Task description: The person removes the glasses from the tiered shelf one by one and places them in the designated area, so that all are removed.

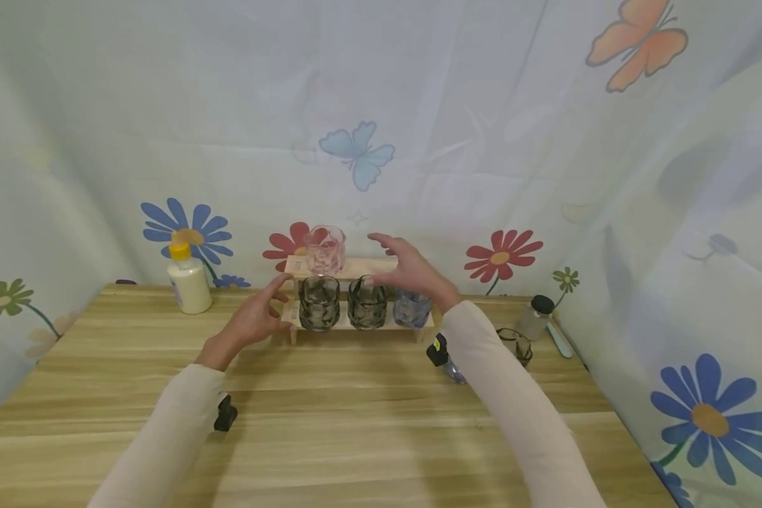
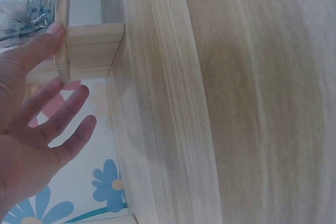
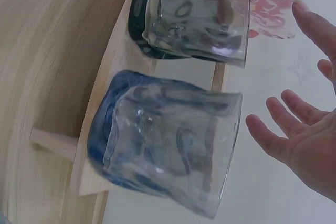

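Note:
A two-tier wooden rack (image 1: 362, 268) stands against the backdrop. Its upper shelf carries a pink glass (image 1: 326, 250). Along the lower shelf stand two smoky grey glasses (image 1: 319, 303) and, at the right end, a blue-tinted glass (image 3: 168, 140). My left hand (image 1: 257, 314) is at the rack's left end. In the left wrist view its thumb touches the lower shelf beside a glass, and the other fingers are spread loosely. Above the blue glass, my right hand (image 1: 413, 271) hovers with fingers apart, nothing between them. In the head view it partly hides the upper shelf's right end.
A bottle with a yellow cap (image 1: 190, 282) stands on the table at the left. To the right are a black-lidded jar (image 1: 537, 317), a dark glass (image 1: 517, 343) and a pale-handled utensil (image 1: 560, 340). Another glass (image 1: 455, 372) is partly hidden by the right forearm.

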`<move>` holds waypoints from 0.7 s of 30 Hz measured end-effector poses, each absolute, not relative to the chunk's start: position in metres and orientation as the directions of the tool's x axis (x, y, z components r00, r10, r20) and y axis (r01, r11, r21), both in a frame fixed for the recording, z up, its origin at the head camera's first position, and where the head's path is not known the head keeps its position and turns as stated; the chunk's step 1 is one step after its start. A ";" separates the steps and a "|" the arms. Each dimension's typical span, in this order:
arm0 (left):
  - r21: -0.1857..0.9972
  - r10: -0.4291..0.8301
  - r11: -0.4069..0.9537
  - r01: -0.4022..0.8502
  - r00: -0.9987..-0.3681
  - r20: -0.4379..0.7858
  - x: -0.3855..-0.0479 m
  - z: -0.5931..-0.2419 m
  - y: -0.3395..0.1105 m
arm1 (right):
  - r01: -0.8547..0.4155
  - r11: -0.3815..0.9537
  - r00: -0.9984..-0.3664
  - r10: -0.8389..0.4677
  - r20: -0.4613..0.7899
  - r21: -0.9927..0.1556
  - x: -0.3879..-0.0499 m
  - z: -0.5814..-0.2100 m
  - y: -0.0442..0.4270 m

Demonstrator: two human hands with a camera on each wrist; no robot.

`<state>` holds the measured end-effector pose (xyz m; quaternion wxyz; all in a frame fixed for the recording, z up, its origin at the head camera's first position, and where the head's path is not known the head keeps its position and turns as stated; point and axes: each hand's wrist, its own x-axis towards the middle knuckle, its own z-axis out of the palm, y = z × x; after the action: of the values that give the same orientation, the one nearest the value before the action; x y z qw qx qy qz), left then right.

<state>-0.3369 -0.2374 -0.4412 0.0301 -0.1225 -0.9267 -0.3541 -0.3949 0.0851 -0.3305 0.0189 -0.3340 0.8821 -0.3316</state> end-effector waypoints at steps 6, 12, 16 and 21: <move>0.649 0.203 0.721 0.242 -0.970 0.136 -0.337 -0.441 -0.238 | -0.553 0.561 -0.787 -0.595 0.164 -0.616 -0.401 -0.331 0.069; 0.645 0.197 0.723 0.248 -0.969 0.151 -0.337 -0.440 -0.238 | -0.543 0.546 -0.793 -0.583 0.176 -0.638 -0.406 -0.334 0.050; 0.649 0.198 0.721 0.244 -0.969 0.144 -0.335 -0.440 -0.238 | -0.531 0.566 -0.803 -0.573 0.162 -0.631 -0.411 -0.337 0.040; 0.652 0.200 0.717 0.245 -0.969 0.143 -0.336 -0.441 -0.238 | -0.526 0.572 -0.808 -0.568 0.159 -0.630 -0.418 -0.337 0.031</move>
<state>-0.3358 -0.2378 -0.4406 0.0310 -0.1202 -0.9262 -0.3562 -0.4178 0.0313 -0.3367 0.0304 -0.3086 0.8860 -0.3449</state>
